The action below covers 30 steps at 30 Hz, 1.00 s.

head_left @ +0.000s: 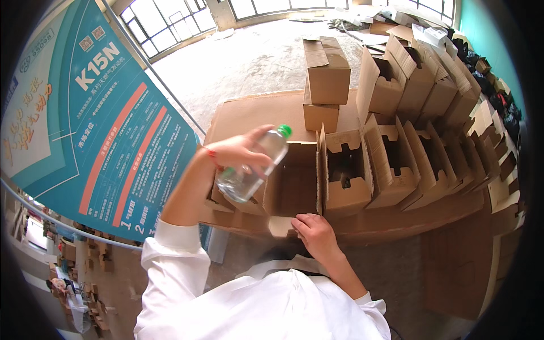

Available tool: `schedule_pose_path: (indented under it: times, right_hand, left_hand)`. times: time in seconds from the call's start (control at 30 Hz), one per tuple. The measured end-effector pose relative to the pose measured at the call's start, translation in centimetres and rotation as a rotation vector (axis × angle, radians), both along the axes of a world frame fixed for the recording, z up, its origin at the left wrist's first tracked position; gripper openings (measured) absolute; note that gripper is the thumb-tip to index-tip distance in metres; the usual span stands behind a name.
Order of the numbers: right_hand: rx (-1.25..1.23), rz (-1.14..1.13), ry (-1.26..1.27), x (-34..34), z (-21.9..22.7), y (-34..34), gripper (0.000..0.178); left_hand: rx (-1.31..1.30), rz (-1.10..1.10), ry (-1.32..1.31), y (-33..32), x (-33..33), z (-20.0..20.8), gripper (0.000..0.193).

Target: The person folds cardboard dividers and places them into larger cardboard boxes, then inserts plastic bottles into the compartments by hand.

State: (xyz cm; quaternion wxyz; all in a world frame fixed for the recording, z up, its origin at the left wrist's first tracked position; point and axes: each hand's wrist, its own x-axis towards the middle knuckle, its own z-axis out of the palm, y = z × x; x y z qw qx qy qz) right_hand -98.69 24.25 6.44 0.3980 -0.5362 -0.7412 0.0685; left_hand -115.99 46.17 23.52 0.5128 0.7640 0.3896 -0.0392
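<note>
My left hand (245, 152) grips a clear plastic bottle (265, 160) with a green cap, held tilted above the left part of the table. Beneath that hand a second bit of green (226, 173) shows, mostly hidden. Just right of the bottle stands an open cardboard box (294, 181), its inside visible. At its near edge my right hand (317, 233) has its fingers closed on the pale front flap (280, 226). Next to it on the right is another open box (347, 170) with cut-out flaps and something dark inside.
Several open cardboard boxes (394, 161) stand in a row to the right, with more boxes (405, 79) behind them. Two boxes are stacked (327, 73) at the back of the cardboard-covered table (249, 113). A large teal banner (107, 130) on a metal frame rises close on the left.
</note>
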Motion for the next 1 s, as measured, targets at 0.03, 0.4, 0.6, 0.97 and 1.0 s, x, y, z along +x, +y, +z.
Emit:
schedule_pose_path:
  times: [0.03,0.4,0.6,0.97,1.0]
  right_hand:
    - [-0.002,-0.012,-0.004,0.0,-0.1,0.0,0.029]
    - [0.018,0.009,-0.018,-0.5,-0.5,0.3,0.033]
    - [0.025,-0.010,-0.005,-0.6,-0.4,0.2,0.032]
    - [0.009,-0.031,-0.021,-0.9,-0.5,0.4,0.032]
    - [0.007,-0.037,-0.023,-0.9,-0.6,0.4,0.032]
  left_hand:
    - [-0.146,0.052,-0.098,0.6,-1.3,0.9,0.093]
    - [0.043,0.135,0.514,6.6,-4.1,-9.3,0.104]
    - [-0.102,0.164,0.504,8.7,-3.5,-13.6,0.113]
    - [0.286,0.188,0.282,5.7,-5.4,-15.3,0.092]
    - [0.267,0.214,0.252,4.5,-4.6,-14.9,0.090]
